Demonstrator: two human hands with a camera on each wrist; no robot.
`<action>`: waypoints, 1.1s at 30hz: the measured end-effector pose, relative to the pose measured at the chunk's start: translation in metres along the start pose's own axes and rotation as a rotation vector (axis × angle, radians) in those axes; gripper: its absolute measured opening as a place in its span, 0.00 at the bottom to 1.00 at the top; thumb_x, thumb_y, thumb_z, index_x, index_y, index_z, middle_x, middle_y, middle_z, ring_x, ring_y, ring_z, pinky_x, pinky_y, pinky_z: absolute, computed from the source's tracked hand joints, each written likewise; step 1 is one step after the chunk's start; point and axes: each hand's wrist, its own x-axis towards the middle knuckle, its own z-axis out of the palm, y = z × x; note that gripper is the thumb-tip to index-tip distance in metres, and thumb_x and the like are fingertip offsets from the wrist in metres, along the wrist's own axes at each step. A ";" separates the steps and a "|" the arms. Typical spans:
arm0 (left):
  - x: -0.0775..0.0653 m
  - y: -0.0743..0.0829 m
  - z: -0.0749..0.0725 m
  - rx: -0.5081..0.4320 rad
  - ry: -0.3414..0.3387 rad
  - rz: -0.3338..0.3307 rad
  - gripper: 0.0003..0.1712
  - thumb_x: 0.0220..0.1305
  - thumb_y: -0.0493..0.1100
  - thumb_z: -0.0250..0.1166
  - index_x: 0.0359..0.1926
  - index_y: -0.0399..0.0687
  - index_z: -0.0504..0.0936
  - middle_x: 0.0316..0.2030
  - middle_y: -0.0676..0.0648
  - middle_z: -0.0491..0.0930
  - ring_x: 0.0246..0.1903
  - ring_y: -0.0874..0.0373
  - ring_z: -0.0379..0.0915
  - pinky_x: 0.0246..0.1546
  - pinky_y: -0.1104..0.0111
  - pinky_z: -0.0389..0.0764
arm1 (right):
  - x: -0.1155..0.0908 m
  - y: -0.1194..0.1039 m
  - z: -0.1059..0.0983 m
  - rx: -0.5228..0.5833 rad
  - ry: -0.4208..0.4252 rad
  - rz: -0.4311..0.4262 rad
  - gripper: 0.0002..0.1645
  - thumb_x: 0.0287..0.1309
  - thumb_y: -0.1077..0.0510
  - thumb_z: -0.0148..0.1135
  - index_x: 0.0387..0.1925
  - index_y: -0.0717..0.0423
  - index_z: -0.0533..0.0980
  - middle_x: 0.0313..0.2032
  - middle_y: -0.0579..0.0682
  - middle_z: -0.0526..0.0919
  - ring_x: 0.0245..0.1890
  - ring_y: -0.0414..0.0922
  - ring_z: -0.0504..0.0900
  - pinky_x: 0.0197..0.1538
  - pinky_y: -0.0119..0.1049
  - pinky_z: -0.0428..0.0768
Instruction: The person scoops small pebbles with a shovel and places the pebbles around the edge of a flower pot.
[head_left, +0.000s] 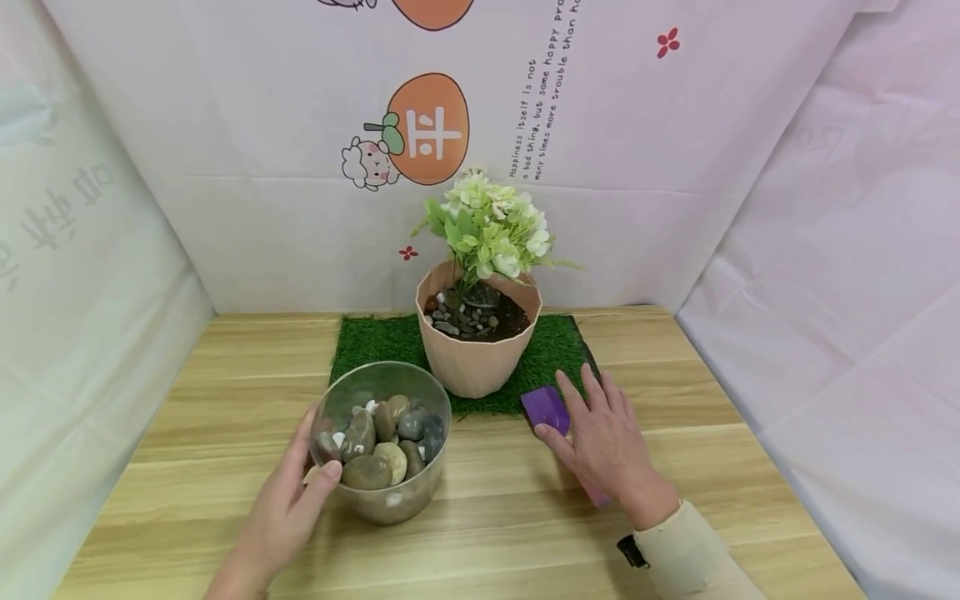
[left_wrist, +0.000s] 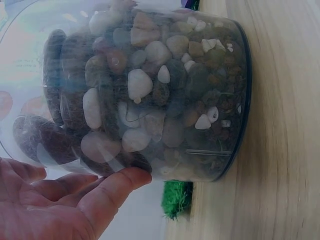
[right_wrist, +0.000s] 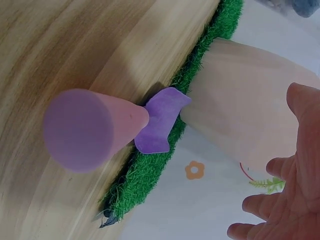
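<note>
A clear plastic tub (head_left: 378,504) full of smooth stones (head_left: 367,472) stands on the table at left. My left hand (head_left: 288,500) holds its left side, thumb by the rim and fingers along the outer wall; in the left wrist view the fingers (left_wrist: 112,192) curve against the plastic. My right hand (head_left: 607,442) is spread over a small shovel with a purple blade (head_left: 546,408) and a pink handle (right_wrist: 122,117). In the right wrist view, the hand's fingers (right_wrist: 300,100) are apart from the shovel. The blade lies at the edge of a green grass mat (head_left: 378,337).
A pale pink flowerpot (head_left: 472,362) stands on the mat behind both hands, holding soil, pebbles and a white-green flowering plant (head_left: 495,233). Printed white cloth (head_left: 300,242) hangs at the back and both sides of the wooden table (head_left: 487,517).
</note>
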 end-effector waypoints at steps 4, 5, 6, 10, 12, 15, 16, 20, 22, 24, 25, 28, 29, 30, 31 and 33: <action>0.001 0.000 0.003 0.009 0.000 0.001 0.42 0.79 0.39 0.55 0.85 0.59 0.46 0.81 0.40 0.56 0.72 0.37 0.64 0.63 0.65 0.75 | 0.000 -0.001 -0.001 0.009 -0.009 0.004 0.52 0.69 0.24 0.52 0.81 0.49 0.59 0.79 0.70 0.56 0.77 0.74 0.52 0.76 0.72 0.58; 0.001 0.000 0.005 0.006 0.000 0.003 0.42 0.79 0.38 0.55 0.85 0.58 0.45 0.80 0.39 0.56 0.71 0.36 0.65 0.63 0.62 0.77 | 0.000 -0.002 -0.001 0.012 -0.013 0.007 0.53 0.69 0.23 0.51 0.82 0.49 0.59 0.79 0.69 0.56 0.78 0.74 0.52 0.76 0.72 0.58; 0.001 0.000 0.006 0.008 -0.001 0.002 0.43 0.79 0.39 0.55 0.85 0.58 0.45 0.80 0.39 0.56 0.71 0.35 0.65 0.63 0.59 0.77 | 0.000 -0.002 -0.001 0.015 -0.017 0.009 0.53 0.69 0.23 0.51 0.82 0.49 0.58 0.79 0.69 0.55 0.78 0.73 0.52 0.77 0.72 0.57; 0.001 0.002 0.010 -0.010 -0.002 0.003 0.43 0.79 0.39 0.55 0.85 0.60 0.44 0.80 0.35 0.56 0.71 0.31 0.65 0.62 0.46 0.77 | -0.001 -0.002 -0.001 0.021 -0.025 0.014 0.52 0.69 0.23 0.51 0.82 0.48 0.58 0.79 0.69 0.54 0.78 0.72 0.50 0.78 0.71 0.55; 0.001 0.003 0.011 -0.025 -0.003 0.005 0.43 0.79 0.39 0.55 0.85 0.61 0.44 0.80 0.34 0.56 0.71 0.30 0.64 0.62 0.43 0.76 | -0.001 -0.003 -0.001 0.026 -0.029 0.018 0.52 0.69 0.24 0.52 0.82 0.48 0.57 0.80 0.68 0.53 0.79 0.72 0.49 0.78 0.71 0.54; 0.002 0.004 0.015 -0.041 -0.006 0.005 0.44 0.79 0.39 0.55 0.85 0.63 0.43 0.78 0.32 0.57 0.70 0.29 0.65 0.61 0.41 0.77 | -0.002 -0.003 -0.002 0.029 -0.028 0.019 0.52 0.69 0.25 0.53 0.82 0.48 0.57 0.80 0.68 0.53 0.79 0.72 0.49 0.78 0.71 0.54; 0.002 0.004 0.016 -0.043 -0.007 0.003 0.44 0.79 0.40 0.55 0.85 0.64 0.43 0.78 0.32 0.57 0.70 0.29 0.65 0.61 0.41 0.77 | -0.002 -0.003 -0.002 0.028 -0.027 0.018 0.52 0.69 0.25 0.53 0.82 0.48 0.57 0.80 0.68 0.53 0.79 0.72 0.49 0.78 0.71 0.54; 0.003 0.005 0.019 -0.048 -0.020 -0.007 0.44 0.80 0.41 0.55 0.85 0.64 0.42 0.79 0.31 0.56 0.70 0.27 0.64 0.61 0.40 0.77 | -0.003 -0.003 -0.003 0.022 -0.023 0.015 0.52 0.69 0.24 0.52 0.82 0.48 0.58 0.80 0.68 0.54 0.79 0.72 0.50 0.78 0.71 0.56; 0.003 0.005 0.021 -0.055 -0.023 -0.003 0.44 0.80 0.41 0.56 0.85 0.63 0.42 0.79 0.30 0.55 0.70 0.26 0.63 0.60 0.39 0.78 | -0.003 -0.003 -0.003 0.016 -0.017 0.012 0.52 0.69 0.24 0.51 0.82 0.48 0.58 0.79 0.68 0.55 0.79 0.72 0.51 0.77 0.72 0.57; 0.004 0.006 0.023 -0.056 -0.029 -0.005 0.44 0.80 0.41 0.56 0.85 0.62 0.42 0.79 0.31 0.54 0.70 0.25 0.62 0.60 0.39 0.79 | -0.004 -0.003 -0.003 0.012 -0.012 0.010 0.52 0.70 0.24 0.51 0.82 0.48 0.58 0.79 0.68 0.56 0.78 0.72 0.52 0.77 0.72 0.58; 0.004 0.007 0.024 -0.059 -0.032 -0.002 0.44 0.80 0.41 0.55 0.85 0.61 0.41 0.80 0.31 0.53 0.70 0.25 0.62 0.59 0.39 0.79 | -0.005 -0.003 -0.003 0.010 -0.010 0.009 0.51 0.70 0.24 0.51 0.82 0.48 0.58 0.79 0.68 0.56 0.78 0.72 0.52 0.76 0.72 0.58; 0.005 0.008 0.027 -0.053 -0.036 0.003 0.44 0.80 0.42 0.55 0.85 0.60 0.41 0.81 0.32 0.51 0.70 0.25 0.62 0.59 0.39 0.80 | -0.006 -0.003 -0.003 0.006 -0.006 0.010 0.51 0.70 0.25 0.51 0.82 0.49 0.58 0.79 0.68 0.56 0.78 0.72 0.53 0.76 0.72 0.59; 0.006 0.008 0.028 -0.048 -0.039 0.003 0.44 0.80 0.42 0.55 0.85 0.60 0.40 0.81 0.32 0.50 0.70 0.25 0.62 0.59 0.40 0.81 | -0.006 -0.003 -0.003 0.004 -0.004 0.010 0.51 0.70 0.25 0.52 0.81 0.49 0.59 0.79 0.68 0.57 0.77 0.72 0.54 0.76 0.73 0.59; 0.006 0.008 0.029 -0.043 -0.042 0.003 0.44 0.80 0.42 0.55 0.85 0.60 0.40 0.81 0.33 0.49 0.71 0.25 0.61 0.59 0.40 0.81 | -0.006 -0.003 -0.003 0.004 -0.003 0.009 0.51 0.70 0.25 0.52 0.81 0.49 0.59 0.79 0.68 0.57 0.77 0.73 0.54 0.76 0.73 0.59; 0.006 0.009 0.029 -0.041 -0.044 0.003 0.44 0.80 0.42 0.55 0.85 0.60 0.40 0.81 0.33 0.48 0.71 0.26 0.61 0.59 0.40 0.81 | -0.007 -0.002 -0.003 0.004 -0.003 0.010 0.51 0.70 0.25 0.52 0.81 0.49 0.59 0.79 0.68 0.57 0.77 0.73 0.54 0.76 0.73 0.59; 0.007 0.009 0.031 -0.034 -0.049 0.000 0.44 0.81 0.43 0.55 0.85 0.60 0.39 0.82 0.34 0.47 0.73 0.28 0.59 0.61 0.40 0.79 | -0.007 -0.002 -0.004 0.005 -0.001 0.008 0.51 0.70 0.25 0.52 0.81 0.49 0.59 0.79 0.69 0.57 0.77 0.73 0.54 0.75 0.74 0.59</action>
